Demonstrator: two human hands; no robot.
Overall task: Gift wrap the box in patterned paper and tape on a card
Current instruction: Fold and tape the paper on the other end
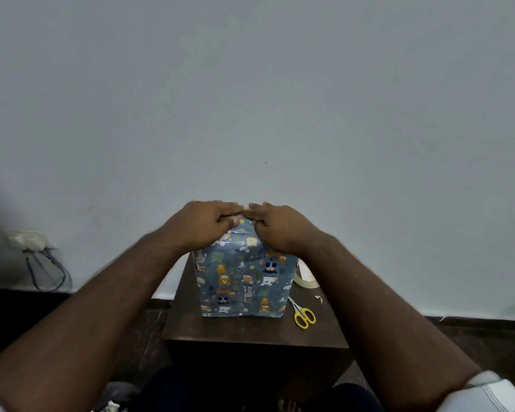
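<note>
Box [241,281] in animal paper, mid table [250,334]. Both hands, left hand [204,224] and right hand [275,226], pressing and pinching top fold. Could pop open or rip if let go before taping. Tape [305,279], scissors [302,313] near right edge.

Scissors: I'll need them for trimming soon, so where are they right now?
In the head view the yellow-handled scissors lie on the dark table, right of the wrapped box, nearer the person than the tape roll.
</note>
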